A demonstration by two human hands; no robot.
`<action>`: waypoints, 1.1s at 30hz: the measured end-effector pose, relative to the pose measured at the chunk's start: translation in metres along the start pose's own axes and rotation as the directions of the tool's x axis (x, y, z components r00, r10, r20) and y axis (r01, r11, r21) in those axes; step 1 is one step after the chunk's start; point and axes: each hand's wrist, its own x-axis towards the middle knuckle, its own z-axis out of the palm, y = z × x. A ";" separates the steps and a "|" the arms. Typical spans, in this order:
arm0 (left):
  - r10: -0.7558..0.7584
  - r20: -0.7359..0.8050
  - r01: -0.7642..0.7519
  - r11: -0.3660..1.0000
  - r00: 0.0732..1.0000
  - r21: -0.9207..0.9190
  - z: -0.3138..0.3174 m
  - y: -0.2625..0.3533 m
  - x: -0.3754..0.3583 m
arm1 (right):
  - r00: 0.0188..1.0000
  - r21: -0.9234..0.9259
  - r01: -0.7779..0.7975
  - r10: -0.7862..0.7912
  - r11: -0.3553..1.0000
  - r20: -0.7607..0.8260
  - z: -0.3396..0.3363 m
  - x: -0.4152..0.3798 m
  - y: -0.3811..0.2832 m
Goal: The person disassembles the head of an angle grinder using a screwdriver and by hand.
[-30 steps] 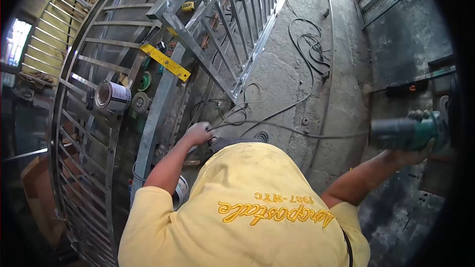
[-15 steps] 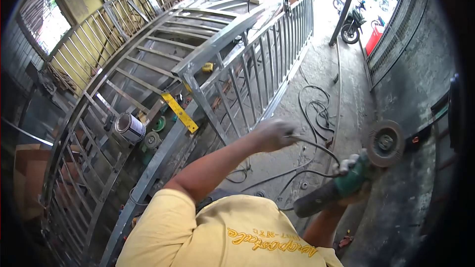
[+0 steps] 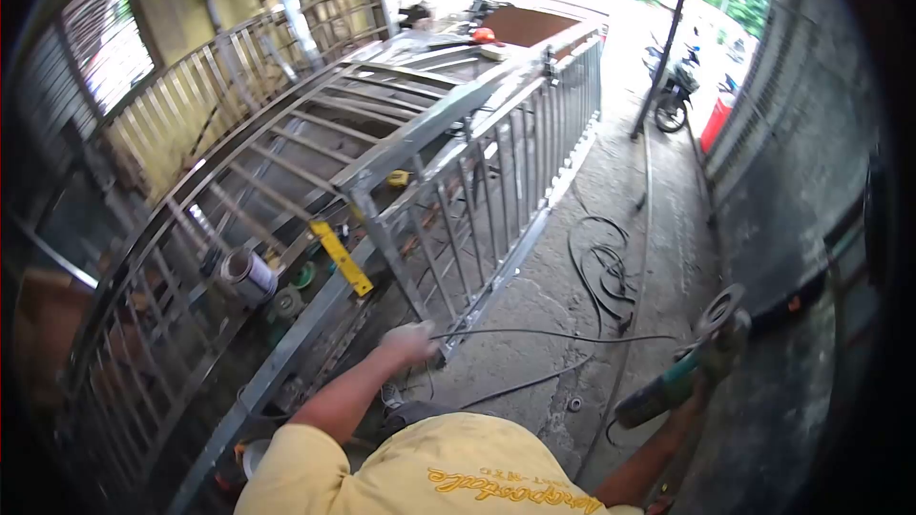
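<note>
My right hand (image 3: pixel 700 393) grips a green and black angle grinder (image 3: pixel 667 388) from below, near the wall on the right. A round disc (image 3: pixel 720 312) is fitted at the grinder's upper end. Closed around a dark power cable (image 3: pixel 563 333), my left hand (image 3: pixel 410 343) is at the lower corner of an upright metal railing (image 3: pixel 515 172). The cable stretches between the two hands above the concrete floor. My left fingers are somewhat blurred.
Coiled cable (image 3: pixel 607 272) lies on the floor. Left of the railing, a barred metal frame (image 3: pixel 315 129) holds a yellow metal piece (image 3: pixel 341 257) and a paint can (image 3: pixel 250 277). A dark wall (image 3: pixel 792 191) borders the right side. Motorcycles (image 3: pixel 674 100) stand farther back.
My left hand has moved left and down, drawing the cable straighter. The grinder has shifted slightly right and down, and its disc has turned more edge-on. The view has tilted up a little.
</note>
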 end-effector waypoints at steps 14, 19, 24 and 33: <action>0.615 -0.187 -0.643 0.729 0.766 -0.235 -0.026 0.151 0.034 | 0.958 0.619 -0.191 0.008 0.762 0.287 0.125 -0.007 0.018; 0.355 0.026 -0.332 0.897 0.935 -0.290 0.130 -0.022 0.009 | 0.999 0.456 0.051 -0.048 0.889 -0.019 0.061 -0.001 -0.051; 0.081 0.175 -0.018 0.941 0.981 -0.339 0.215 -0.028 -0.004 | 0.972 0.479 -0.237 0.209 0.845 0.111 0.024 -0.002 -0.054; 0.691 0.050 -0.647 0.698 0.721 -0.306 0.009 0.181 -0.065 | 0.768 0.437 -0.498 0.146 0.749 0.624 0.120 0.011 0.034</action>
